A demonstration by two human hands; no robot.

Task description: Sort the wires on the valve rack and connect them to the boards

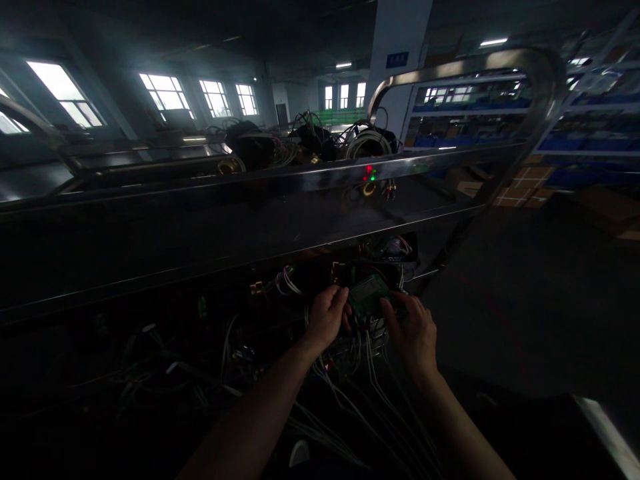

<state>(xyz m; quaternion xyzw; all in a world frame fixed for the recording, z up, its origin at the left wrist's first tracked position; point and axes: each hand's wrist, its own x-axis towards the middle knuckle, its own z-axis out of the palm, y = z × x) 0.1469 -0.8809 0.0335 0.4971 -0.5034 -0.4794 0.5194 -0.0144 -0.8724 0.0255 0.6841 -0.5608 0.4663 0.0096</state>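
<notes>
Between my two hands is a green circuit board with a grey display panel on it. My left hand pinches its left edge between thumb and fingers. On the opposite edge, my right hand grips with thumb and bent fingers. Thin white wires hang below the board. Behind it lie a brass fitting and a dark housing with bundled wires. Another brass fitting with white wires sits further left. The shelf's inside is very dark, so many parts there are hard to make out.
A metal cart shelf runs above my hands, carrying coiled cables and dark units. Its curved tube handle rises at the right. Cardboard boxes and storage racks stand beyond. Loose wires spread across the lower left.
</notes>
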